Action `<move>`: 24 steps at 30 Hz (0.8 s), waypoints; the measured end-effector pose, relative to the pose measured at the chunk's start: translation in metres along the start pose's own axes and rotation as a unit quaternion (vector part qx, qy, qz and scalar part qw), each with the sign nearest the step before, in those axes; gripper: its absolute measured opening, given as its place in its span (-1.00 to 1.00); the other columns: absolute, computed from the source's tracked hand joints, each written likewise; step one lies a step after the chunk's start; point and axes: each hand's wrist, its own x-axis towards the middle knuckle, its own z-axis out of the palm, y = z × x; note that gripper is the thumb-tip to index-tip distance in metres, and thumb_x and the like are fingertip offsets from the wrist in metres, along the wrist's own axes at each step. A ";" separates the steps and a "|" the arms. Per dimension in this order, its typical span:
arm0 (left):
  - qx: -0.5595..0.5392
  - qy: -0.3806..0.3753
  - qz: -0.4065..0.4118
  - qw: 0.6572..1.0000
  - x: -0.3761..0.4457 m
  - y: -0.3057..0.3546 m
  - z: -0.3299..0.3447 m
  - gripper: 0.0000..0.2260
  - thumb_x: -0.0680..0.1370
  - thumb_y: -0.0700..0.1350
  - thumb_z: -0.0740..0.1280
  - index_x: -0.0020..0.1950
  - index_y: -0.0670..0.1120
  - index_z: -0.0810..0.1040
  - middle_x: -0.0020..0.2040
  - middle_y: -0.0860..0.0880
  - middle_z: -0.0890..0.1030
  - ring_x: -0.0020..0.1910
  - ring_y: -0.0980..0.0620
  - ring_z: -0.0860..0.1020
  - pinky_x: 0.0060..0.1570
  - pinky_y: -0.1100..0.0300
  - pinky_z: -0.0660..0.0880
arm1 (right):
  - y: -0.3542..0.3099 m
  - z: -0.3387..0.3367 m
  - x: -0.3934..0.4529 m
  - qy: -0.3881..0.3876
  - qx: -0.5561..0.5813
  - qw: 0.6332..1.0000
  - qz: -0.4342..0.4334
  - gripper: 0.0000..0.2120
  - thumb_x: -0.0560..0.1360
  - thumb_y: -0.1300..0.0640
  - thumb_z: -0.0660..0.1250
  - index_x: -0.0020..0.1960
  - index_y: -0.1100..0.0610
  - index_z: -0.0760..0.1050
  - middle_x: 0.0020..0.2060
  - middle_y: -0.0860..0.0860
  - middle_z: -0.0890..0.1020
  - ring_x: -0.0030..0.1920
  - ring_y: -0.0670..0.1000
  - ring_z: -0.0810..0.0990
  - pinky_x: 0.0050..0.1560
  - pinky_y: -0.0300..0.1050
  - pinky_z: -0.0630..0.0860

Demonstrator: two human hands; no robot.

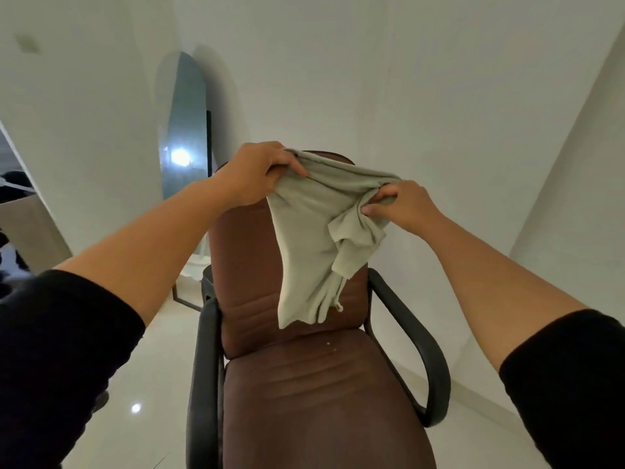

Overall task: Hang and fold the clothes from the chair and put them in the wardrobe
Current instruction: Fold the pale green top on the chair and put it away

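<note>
Both hands hold a pale grey-green garment (304,238) up in the air in front of a brown chair (304,384). The left hand (260,174) grips one upper corner, fingers (294,165) curled and pressed together over a bunched fold of cloth. The right hand (402,203) pinches the other upper end, thumb and fingers closed on a crumpled knot of fabric. Between the two hands the top edge sags in a shallow curve just in front of the top of the chair back.

The garment is soft, thin knit cloth, matte and wrinkled. It hangs down in a long tapering panel over the chair back, with a smaller flap and a narrow strip folded over on its right side. A thin cord with a small knotted end (339,308) dangles near the bottom hem. The lower edge hangs clear above the seat; whether the cloth touches the backrest cannot be told.

The chair is upholstered in smooth, worn brown material with stitched horizontal ridges on the lower back and the front of the seat. Its curved armrests (422,350) are black and look like hard plastic. A few small white specks lie at the back of the seat.

Both forearms are bare, with black sleeves (61,350) pushed up. A tall arched mirror (186,130) leans against the white wall behind, and the floor (152,384) is glossy pale tile.
</note>
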 end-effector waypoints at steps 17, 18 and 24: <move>0.003 -0.088 -0.003 0.996 -0.051 0.027 -0.004 -0.72 0.56 -0.27 0.24 0.07 0.03 0.66 0.08 0.00 0.62 0.04 0.01 0.52 0.12 0.30 0.35 | -0.034 0.001 -0.072 -0.053 -0.236 0.945 0.220 -0.34 0.23 -0.24 0.50 0.15 0.09 0.38 0.02 0.05 0.48 0.16 0.13 0.48 0.19 0.04 0.33; 0.004 -0.109 -0.012 0.994 -0.050 0.019 0.012 -0.71 0.56 -0.28 0.23 0.08 0.03 0.66 0.11 -0.02 0.62 0.08 -0.03 0.53 0.15 0.25 0.38 | -0.024 0.010 -0.069 -0.073 -0.241 0.941 0.225 -0.39 0.26 -0.22 0.49 0.13 0.09 0.38 -0.02 0.04 0.46 0.14 0.12 0.49 0.18 0.03 0.33; 0.046 -0.211 -0.085 0.973 -0.031 -0.050 0.146 -0.52 0.52 -0.38 0.11 0.22 0.07 0.59 0.21 -0.06 0.57 0.17 -0.10 0.50 0.21 0.06 0.44 | 0.084 0.104 -0.019 -0.139 -0.269 0.924 0.232 -0.63 0.50 -0.13 0.22 0.14 0.13 0.46 0.00 0.04 0.54 0.10 0.11 0.51 0.06 0.00 0.33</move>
